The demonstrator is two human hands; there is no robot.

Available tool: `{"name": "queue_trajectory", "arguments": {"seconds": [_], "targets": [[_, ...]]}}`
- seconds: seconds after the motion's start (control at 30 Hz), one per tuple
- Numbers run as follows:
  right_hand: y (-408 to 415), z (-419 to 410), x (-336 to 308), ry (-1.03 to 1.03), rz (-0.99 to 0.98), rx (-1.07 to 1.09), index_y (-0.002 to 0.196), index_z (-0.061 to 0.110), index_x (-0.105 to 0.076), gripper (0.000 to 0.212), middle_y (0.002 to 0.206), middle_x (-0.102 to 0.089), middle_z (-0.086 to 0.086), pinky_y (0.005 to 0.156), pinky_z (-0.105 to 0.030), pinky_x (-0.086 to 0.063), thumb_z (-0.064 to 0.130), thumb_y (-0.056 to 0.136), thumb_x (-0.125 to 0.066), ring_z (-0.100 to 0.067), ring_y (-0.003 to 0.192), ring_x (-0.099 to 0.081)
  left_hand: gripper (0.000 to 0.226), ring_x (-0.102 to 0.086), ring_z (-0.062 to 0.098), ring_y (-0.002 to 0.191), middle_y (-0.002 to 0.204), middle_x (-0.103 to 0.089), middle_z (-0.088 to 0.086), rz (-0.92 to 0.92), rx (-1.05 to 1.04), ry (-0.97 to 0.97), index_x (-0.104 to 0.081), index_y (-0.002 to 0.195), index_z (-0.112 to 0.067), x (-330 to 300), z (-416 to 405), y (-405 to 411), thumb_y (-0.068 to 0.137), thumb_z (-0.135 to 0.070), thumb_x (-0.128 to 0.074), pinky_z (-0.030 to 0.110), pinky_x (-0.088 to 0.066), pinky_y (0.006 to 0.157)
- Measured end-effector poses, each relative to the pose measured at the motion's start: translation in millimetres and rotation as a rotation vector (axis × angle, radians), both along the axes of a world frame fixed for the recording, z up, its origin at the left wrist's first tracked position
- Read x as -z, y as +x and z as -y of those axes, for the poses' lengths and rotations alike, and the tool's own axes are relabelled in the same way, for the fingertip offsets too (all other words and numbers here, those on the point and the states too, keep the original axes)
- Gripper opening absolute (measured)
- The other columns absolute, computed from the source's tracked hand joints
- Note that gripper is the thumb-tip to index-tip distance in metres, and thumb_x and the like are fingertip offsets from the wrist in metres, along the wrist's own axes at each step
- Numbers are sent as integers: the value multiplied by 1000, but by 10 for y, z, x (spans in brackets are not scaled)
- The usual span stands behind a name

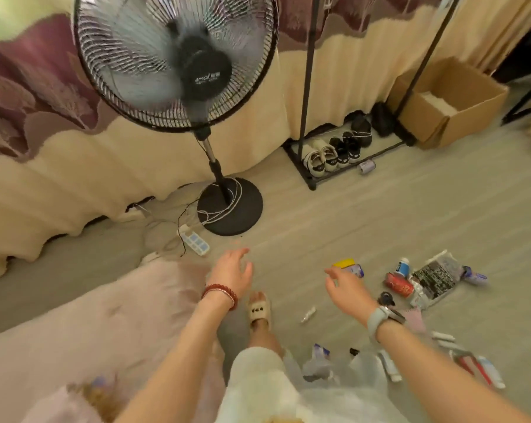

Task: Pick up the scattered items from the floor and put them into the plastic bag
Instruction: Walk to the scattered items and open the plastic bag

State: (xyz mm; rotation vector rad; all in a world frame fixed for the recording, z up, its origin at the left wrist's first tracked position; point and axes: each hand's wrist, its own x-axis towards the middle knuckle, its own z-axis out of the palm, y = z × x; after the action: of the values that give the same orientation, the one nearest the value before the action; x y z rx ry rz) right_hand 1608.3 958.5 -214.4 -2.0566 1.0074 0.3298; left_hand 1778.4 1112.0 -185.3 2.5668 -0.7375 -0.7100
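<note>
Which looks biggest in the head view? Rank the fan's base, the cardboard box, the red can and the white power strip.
1. cardboard box
2. fan's base, close to the box, which lies farther off, so unsure
3. white power strip
4. red can, similar

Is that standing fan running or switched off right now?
Running, most likely: inside the fan cage the blades show only as a smeared blur around the black hub, though the cage wires are a little blurred too.

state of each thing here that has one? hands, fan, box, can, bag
left hand: open, empty, above the floor
right hand: open, empty, reaching toward the litter
fan: running, blades blurred
box: open, upright
red can: lying on its side
plastic bag: crumpled on the floor, contents not clear
shoes: paired on the rack
</note>
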Motion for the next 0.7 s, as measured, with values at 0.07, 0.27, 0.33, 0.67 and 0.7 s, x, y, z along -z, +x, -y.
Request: {"name": "queue_trajectory", "arguments": {"seconds": [0.07,0.27,0.33,0.67,0.7], "targets": [[435,99,-96,-8,-47,34,129,9,-48,36,132,-55,-13,102,-35,-39,17,95,-39,-28,123,-50,38,-48,24,121,132,-51,9,23,64,19,-46,130,-14,-110,197,528,93,-24,-43,34,-37,101],[970,485,-299,0,15,212,128,5,-49,35,131,-54,-15,104,-32,-34,13,95,-40,-26,125,-47,37,-47,24,122,133,-51,10,-59,225,44,-48,128,-10,-127,794,1122,94,-22,-44,30,-34,102],[1005,608,-301,19,30,281,128,4,-49,36,131,-55,-17,103,-31,-34,11,94,-40,-27,125,-47,37,-46,24,122,133,-50,10,-118,298,67,-48,128,-10,-71,1015,1129,94,-21,-45,28,-33,102],[775,1179,-4,59,45,764,125,7,-52,34,127,-57,-16,93,-35,-43,14,94,-40,-30,116,-53,35,-52,23,118,131,-52,9,-147,758,117,-48,128,-12,-4,2632,1103,94,-22,-44,29,-39,97],[706,1201,13,53,39,819,124,7,-53,33,125,-59,-17,91,-36,-44,14,94,-40,-31,113,-55,36,-51,24,118,132,-51,10,-153,830,134,-47,129,-12,16,2797,1040,94,-22,-43,30,-39,97]]}}
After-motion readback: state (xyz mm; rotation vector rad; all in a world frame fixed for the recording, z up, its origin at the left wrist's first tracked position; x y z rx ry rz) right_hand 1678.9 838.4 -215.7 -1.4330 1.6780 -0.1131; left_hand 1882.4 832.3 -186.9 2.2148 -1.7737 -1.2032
